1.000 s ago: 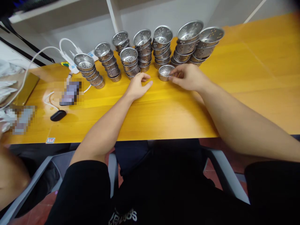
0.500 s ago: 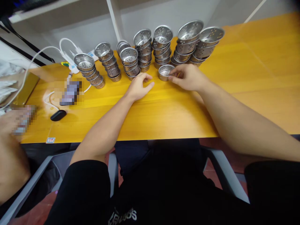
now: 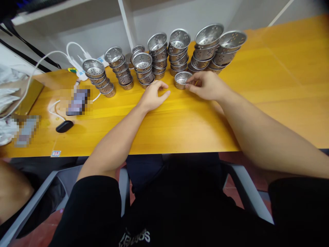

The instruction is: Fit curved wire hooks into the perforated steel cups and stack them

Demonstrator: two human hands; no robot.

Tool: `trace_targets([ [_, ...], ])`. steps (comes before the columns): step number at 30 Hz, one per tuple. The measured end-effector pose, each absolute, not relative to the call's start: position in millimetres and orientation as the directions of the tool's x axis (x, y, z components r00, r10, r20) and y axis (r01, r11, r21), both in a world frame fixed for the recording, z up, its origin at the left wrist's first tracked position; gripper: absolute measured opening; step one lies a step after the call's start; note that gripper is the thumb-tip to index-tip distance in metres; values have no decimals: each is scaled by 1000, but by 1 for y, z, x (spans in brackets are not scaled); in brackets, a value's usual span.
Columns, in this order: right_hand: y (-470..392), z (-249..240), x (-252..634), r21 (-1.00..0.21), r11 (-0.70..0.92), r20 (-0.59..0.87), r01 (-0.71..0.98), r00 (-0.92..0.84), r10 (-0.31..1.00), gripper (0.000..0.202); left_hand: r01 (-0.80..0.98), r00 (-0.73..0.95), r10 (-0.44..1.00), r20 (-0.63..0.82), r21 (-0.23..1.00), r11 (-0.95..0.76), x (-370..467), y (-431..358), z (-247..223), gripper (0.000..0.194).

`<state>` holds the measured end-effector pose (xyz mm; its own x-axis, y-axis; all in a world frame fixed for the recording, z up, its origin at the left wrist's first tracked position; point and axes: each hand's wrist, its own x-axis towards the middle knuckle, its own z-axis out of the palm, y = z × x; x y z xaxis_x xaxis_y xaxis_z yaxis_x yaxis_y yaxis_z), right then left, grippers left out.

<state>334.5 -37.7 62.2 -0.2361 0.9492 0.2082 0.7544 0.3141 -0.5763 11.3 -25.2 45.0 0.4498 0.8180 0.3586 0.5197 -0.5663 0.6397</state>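
Note:
My right hand (image 3: 207, 85) pinches the right rim of a single low perforated metal cup (image 3: 182, 81), which stands upright on the table. My left hand (image 3: 155, 96) rests on the table with thumb and fingers apart, holding nothing. Its back fingers are beside the foot of a short stack of perforated cups (image 3: 143, 67). Behind both hands, more stacks of such cups stand in a row, among them a tall stack (image 3: 179, 51) and a wide-mouthed stack (image 3: 207, 48). Partly hidden behind the short stack are some more cups (image 3: 138, 49).
Left on the yellow table (image 3: 167, 133) lie a blurred phone (image 3: 78, 102), a black oval object (image 3: 64, 126), white cables and a power strip (image 3: 81, 74). A second blurred phone (image 3: 27, 131) is at the far left, near another person's leg (image 3: 12, 188). A grey wall stands behind.
Another person's hand has left the phone at the far left. The cups behind the short stack have shifted slightly to the right. My own hands stay nearly where they were.

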Motion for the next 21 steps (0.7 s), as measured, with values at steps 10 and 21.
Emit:
trace_targets([
  [10,-37,59,335,-605,320,226,729,-228,947,31,523,449,818,360,636,-567,12,-25,46,19],
  [21,-46,62,328,-741,329,224,585,-247,943,75,525,437,826,356,645,-556,11,-21,42,16],
])
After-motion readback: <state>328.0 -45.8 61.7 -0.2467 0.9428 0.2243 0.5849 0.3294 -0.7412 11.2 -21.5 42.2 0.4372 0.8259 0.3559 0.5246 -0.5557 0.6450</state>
